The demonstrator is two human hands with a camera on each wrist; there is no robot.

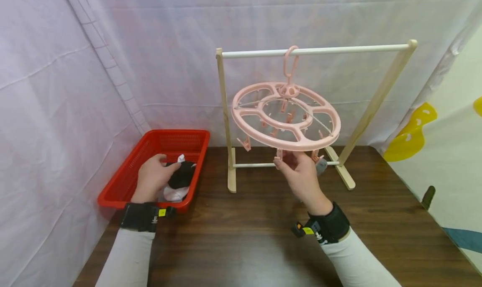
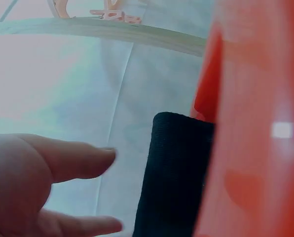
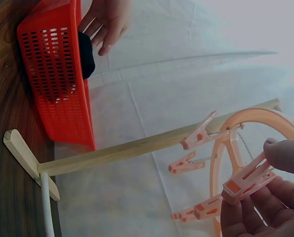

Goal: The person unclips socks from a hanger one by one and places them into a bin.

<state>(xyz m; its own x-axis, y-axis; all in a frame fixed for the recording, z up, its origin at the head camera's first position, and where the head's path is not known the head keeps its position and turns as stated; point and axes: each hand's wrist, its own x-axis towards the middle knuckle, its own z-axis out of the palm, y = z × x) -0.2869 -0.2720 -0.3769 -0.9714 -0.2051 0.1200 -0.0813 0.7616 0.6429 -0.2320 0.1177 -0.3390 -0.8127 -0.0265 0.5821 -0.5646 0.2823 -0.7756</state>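
Note:
A round pink clip hanger (image 1: 286, 145) hangs by its hook from the white bar of a wooden stand. My right hand (image 1: 303, 179) pinches one of its pink clothespins (image 3: 245, 183) between thumb and fingers, at the front rim. Beyond that hand a grey piece of cloth (image 1: 321, 166) shows, mostly hidden. My left hand (image 1: 154, 174) is over the red basket (image 1: 205, 153), thumb and fingers spread apart. Close to its fingertips lies a black cloth item (image 2: 174, 173), with a gap between them in the left wrist view. White cloth (image 1: 175, 193) lies beneath the black item.
The wooden stand (image 1: 226, 107) has two feet on the dark wooden table (image 1: 241, 232) and a low white crossbar. Several other clothespins dangle from the hanger. White sheeting (image 1: 180, 40) hangs behind and to the left. Yellow shapes (image 1: 410, 136) are at the right.

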